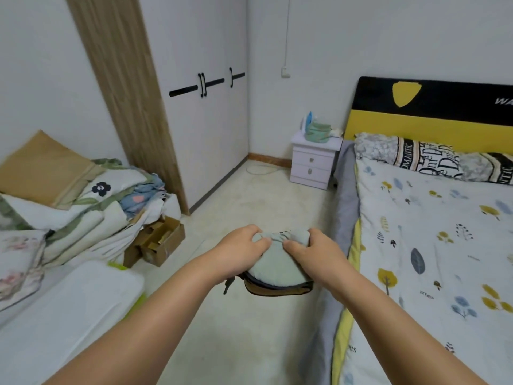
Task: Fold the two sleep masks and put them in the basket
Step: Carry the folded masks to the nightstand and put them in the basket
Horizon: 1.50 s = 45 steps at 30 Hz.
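A: Where's the sleep mask?

B: The grey-green sleep mask (277, 265) sits bunched on a small brown basket (277, 289) with a dark rim, low in the centre of the view. I think both masks may be in that bundle, but the folds hide it.

A: And the hands?

B: The left hand (238, 251) pinches the cloth from nine o'clock, the right hand (316, 254) from three o'clock, fingers closed on the fabric.

A: Around them?

B: A bed (433, 245) at three o'clock, a nightstand (313, 165) at twelve, piled bedding (83, 207) at nine
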Motion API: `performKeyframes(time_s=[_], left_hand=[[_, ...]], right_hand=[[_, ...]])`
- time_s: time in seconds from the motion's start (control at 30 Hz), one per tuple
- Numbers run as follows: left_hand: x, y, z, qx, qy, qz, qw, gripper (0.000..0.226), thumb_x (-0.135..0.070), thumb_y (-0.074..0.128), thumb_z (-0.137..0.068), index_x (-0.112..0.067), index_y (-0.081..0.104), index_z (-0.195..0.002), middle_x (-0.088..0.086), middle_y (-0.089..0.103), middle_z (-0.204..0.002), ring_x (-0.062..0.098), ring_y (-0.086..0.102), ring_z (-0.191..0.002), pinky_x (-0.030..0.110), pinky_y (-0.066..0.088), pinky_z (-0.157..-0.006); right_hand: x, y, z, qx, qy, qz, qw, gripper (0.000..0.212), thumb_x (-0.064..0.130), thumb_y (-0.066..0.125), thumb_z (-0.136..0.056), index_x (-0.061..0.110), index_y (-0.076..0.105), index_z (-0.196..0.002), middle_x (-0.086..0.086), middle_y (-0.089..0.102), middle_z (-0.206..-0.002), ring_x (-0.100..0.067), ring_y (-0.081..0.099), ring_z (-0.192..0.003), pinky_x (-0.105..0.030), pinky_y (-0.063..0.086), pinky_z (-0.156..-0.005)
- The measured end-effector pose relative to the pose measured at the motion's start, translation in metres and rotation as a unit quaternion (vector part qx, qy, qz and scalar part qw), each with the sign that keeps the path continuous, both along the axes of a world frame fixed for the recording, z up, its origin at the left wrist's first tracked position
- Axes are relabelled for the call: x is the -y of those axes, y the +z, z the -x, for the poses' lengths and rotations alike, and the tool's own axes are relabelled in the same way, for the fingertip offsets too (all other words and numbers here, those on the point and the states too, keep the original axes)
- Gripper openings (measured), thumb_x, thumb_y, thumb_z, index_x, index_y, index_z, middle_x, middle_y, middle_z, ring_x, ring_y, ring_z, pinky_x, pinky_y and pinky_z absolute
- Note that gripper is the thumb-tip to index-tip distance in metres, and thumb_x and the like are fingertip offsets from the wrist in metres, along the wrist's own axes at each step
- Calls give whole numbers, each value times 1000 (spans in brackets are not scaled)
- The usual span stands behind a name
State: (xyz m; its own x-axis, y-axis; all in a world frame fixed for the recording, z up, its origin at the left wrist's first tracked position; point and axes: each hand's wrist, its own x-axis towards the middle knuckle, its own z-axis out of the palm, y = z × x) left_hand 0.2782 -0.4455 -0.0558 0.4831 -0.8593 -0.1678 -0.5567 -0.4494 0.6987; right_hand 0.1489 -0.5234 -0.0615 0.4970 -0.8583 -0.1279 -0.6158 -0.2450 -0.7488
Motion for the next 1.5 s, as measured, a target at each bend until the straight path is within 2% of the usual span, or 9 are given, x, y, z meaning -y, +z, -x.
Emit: performKeyframes(time_s=[0.27, 0.47, 0.63, 0.73, 0.93, 1.07, 1.17, 1.3, 1.5], left_hand=[[57, -4, -74, -2, -1, -13, 1000, 34, -35, 44, -90, -13, 55, -113, 10, 61, -117, 25, 55, -107, 36, 45, -90], [130, 10, -133, 31, -16, -22, 999, 37, -35, 42, -91, -13, 53, -119, 11, 59, -122, 26, 54, -110, 35, 44, -91], [180, 13, -178, 17, -20, -17, 1000, 35, -34, 43, -90, -15, 54, -117, 9, 60, -120, 24, 54, -109, 36, 44, -91], [213, 11, -207, 11, -35, -15, 999, 34, -34, 44, -90, -15, 55, -116, 10, 60, -118, 24, 55, -108, 35, 44, -89], [284, 6, -277, 11, -84, 1, 996, 31, -34, 44, -90, -16, 56, -112, 7, 61, -114, 22, 55, -103, 31, 43, -82], [336, 6, -331, 1, -120, 13, 993, 28, -34, 44, -90, -19, 56, -110, 1, 59, -102, 17, 54, -92, 24, 40, -66], [375, 5, -366, 1, -142, 11, 990, 27, -33, 44, -91, -19, 56, -110, 4, 60, -104, 18, 54, -94, 26, 39, -72], [429, 0, -400, 5, -170, 3, 985, 27, -33, 44, -91, -18, 56, -110, 8, 63, -111, 21, 55, -96, 26, 38, -75], [516, -13, -435, -21, -191, 1, 981, 27, -30, 44, -90, -16, 58, -108, 8, 64, -113, 22, 57, -104, 28, 41, -79]], right_hand=[[63, -15, -76, -2, 6, -1, 1000, 43, 41, 55, -83, 7, 52, -109, -11, 61, -107, -26, 53, -90, -28, 37, -71], [132, -10, -135, 9, 0, -3, 1000, 30, 40, 54, -84, 12, 47, -92, -4, 54, -90, -23, 49, -80, -29, 34, -64], [180, -3, -178, 15, -11, -13, 1000, 38, 43, 54, -83, 12, 49, -104, -3, 55, -92, -22, 51, -82, -29, 34, -57], [208, -4, -203, 8, -19, -11, 1000, 35, 43, 53, -83, 13, 48, -99, -2, 55, -91, -22, 51, -81, -26, 33, -52], [270, -4, -265, 13, -42, -11, 999, 35, 43, 53, -84, 11, 48, -97, -3, 55, -92, -22, 54, -86, -29, 38, -62], [314, -1, -312, 15, -65, -10, 998, 30, 43, 54, -84, 14, 44, -86, -2, 55, -88, -18, 52, -79, -22, 34, -52], [344, 2, -346, 4, -86, -10, 996, 29, 42, 54, -83, 15, 43, -83, -2, 56, -89, -19, 52, -80, -24, 35, -53], [388, 0, -379, 1, -120, -12, 993, 30, 41, 55, -83, 13, 46, -87, -3, 56, -91, -22, 54, -86, -29, 38, -67], [471, -13, -413, -8, -142, -13, 990, 36, 42, 56, -83, 23, 33, -64, 7, 44, -68, -19, 48, -77, -21, 30, -51]])
